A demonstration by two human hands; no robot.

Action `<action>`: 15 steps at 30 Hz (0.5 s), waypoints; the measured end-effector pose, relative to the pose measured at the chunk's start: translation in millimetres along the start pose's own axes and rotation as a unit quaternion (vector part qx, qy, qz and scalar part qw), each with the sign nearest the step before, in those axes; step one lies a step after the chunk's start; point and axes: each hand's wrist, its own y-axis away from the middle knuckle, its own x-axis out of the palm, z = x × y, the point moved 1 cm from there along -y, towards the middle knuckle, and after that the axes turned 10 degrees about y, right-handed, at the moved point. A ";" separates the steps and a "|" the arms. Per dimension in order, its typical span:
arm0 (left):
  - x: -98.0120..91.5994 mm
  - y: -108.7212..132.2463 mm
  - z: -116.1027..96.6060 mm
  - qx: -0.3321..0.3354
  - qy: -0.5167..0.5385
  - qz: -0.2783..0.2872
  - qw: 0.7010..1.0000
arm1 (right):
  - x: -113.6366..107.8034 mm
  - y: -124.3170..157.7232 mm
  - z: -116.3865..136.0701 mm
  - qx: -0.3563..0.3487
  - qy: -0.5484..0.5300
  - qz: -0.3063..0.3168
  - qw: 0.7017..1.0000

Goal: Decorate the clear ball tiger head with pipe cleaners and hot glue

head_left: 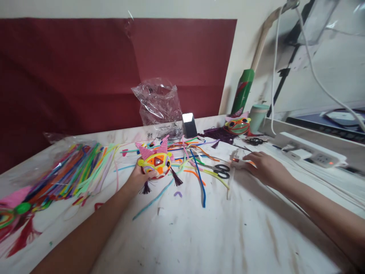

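My left hand (140, 178) is closed around the lower left edge of a colourful mask-like craft (156, 163) with pink horns, a yellow and orange face and dark tassels. On the right, my right hand (264, 165) has its fingers wrapped on a white tool (238, 163), perhaps a glue gun, with a small red-orange light. Black-handled scissors (222, 171) lie between the hands. Loose pipe cleaners (203, 194) in blue, orange and yellow-green are scattered around them. A small purple curved piece (178, 194) rests on the table (199, 239).
Bundled pipe cleaners (85, 167) and part of another craft (11, 213) lie left. Behind are a clear plastic bag (159, 102) and a phone (189, 125). Right stand a similar mask (237, 125), a green can (243, 91), a lidded cup (258, 118) and a power strip (313, 150) with cables.
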 end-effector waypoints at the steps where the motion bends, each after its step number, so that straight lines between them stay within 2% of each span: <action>1: -0.3 0.1 0.3 0.005 -0.003 -0.002 1.000 | -3.2 -5.5 9.0 -0.039 -0.018 0.006 0.999; 3: -1.8 0.0 1.7 0.014 -0.011 0.000 1.000 | -8.1 -16.9 32.7 -0.117 -0.033 0.059 0.991; 4: -2.7 0.0 2.5 0.017 -0.014 0.003 1.000 | -9.3 -22.4 45.1 -0.134 -0.017 0.096 0.986; 6: -4.5 0.2 3.6 0.022 -0.018 0.009 1.000 | -9.1 -32.1 66.9 -0.125 0.030 0.165 0.978; 9: -5.6 0.6 4.0 0.026 -0.012 0.012 1.000 | -6.6 -41.5 85.9 -0.083 0.060 0.208 0.973; 12: -5.7 0.6 4.5 0.024 -0.009 0.007 1.000 | -9.1 -42.6 85.7 -0.065 0.063 0.211 0.973; 15: -4.3 1.8 5.3 0.014 0.009 0.008 1.000 | -19.5 -34.8 67.9 -0.075 0.050 0.190 0.978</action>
